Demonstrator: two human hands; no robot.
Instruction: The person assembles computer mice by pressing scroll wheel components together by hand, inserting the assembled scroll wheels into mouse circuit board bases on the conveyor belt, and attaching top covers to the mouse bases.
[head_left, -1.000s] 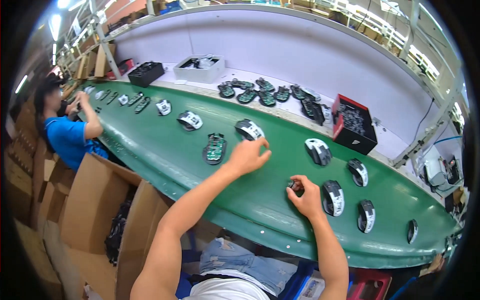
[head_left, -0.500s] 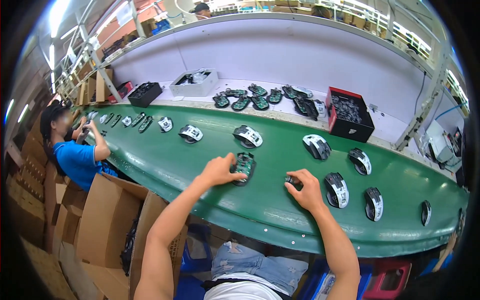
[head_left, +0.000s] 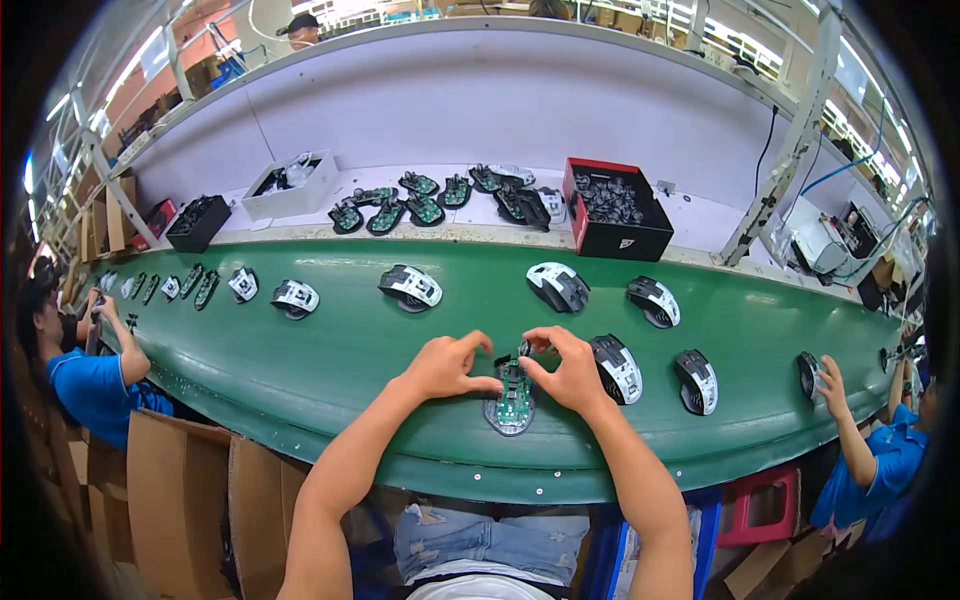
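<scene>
A red-and-black parts box [head_left: 615, 210] and white tray [head_left: 292, 185] sit behind the green belt [head_left: 330, 350].

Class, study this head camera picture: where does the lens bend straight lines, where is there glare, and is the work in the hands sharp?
Head view: the green belt and the white shelf curve strongly toward the dark round rim; ceiling lights glare at the upper corners; the circuit board between the left hand and the right hand is sharp, evenly lit, with soft shadows.
</scene>
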